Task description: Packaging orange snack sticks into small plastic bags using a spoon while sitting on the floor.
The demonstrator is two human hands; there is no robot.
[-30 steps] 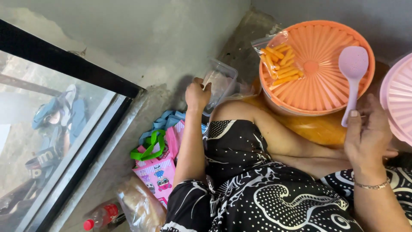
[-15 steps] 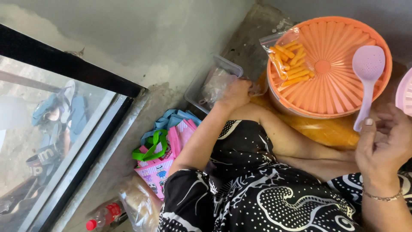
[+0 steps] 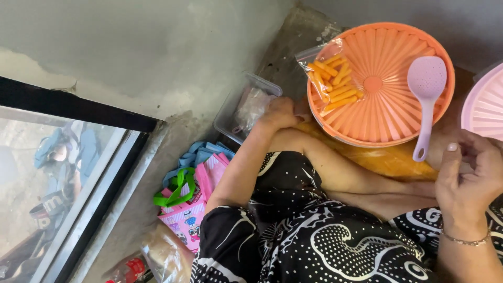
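Left hand: the left hand (image 3: 280,112) reaches down past the knee to a clear plastic container (image 3: 246,107); its fingers rest on the container's near edge and on a crumpled clear bag (image 3: 253,105) lying in it. Whether the fingers are pinching the bag cannot be told.
Right hand: the right hand (image 3: 466,181) is raised at the right of the view, fingers curled inward, thumb up; nothing shows inside the curl. It sits just beside the handle end of the spoon without visibly touching it. A thin bracelet (image 3: 463,240) circles the wrist.
Clear container: rectangular, on the concrete floor against the grey wall, just left of the orange lid.
Orange lid: round ribbed orange lid (image 3: 387,110) on a tub, beyond the knees.
Spoon: a pale lilac plastic spoon (image 3: 425,99) lies on the lid, bowl away from the person, handle overhanging the near rim.
Snack bag: clear zip bag of orange sticks (image 3: 330,84), on the lid's left side.
Pink lid: ribbed pink lid (image 3: 487,102), at the right edge, partly cut off.
Floor items: pink printed bag (image 3: 196,209) with green handles, beside the left arm.
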